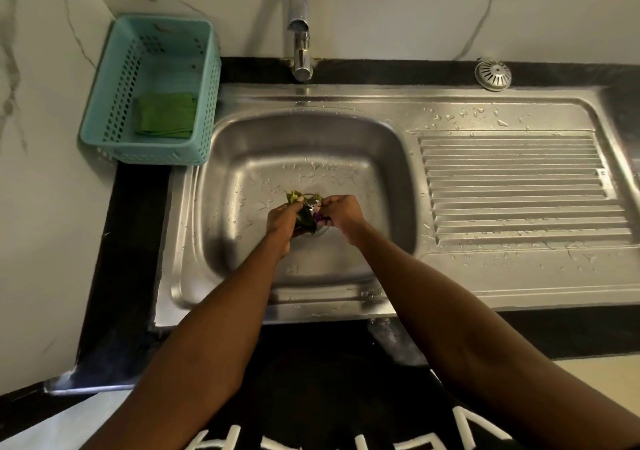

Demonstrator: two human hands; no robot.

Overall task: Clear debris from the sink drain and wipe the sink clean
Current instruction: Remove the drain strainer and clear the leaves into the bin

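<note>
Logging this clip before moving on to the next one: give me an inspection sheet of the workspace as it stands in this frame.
Surface: steel sink basin and ribbed drainboard, both spotted with water drops; black counter around them.
Job's things: leafy green debris bunched over the drain, with a purple scrap among it; folded green cloth lying in the teal basket, untouched.
Clutter: round metal strainer cap on the back ledge.
Grippers: left hand and right hand both pinching the debris at the drain.
Cables: nothing seen.
Surroundings: faucet with no water running; marbled white wall.
</note>
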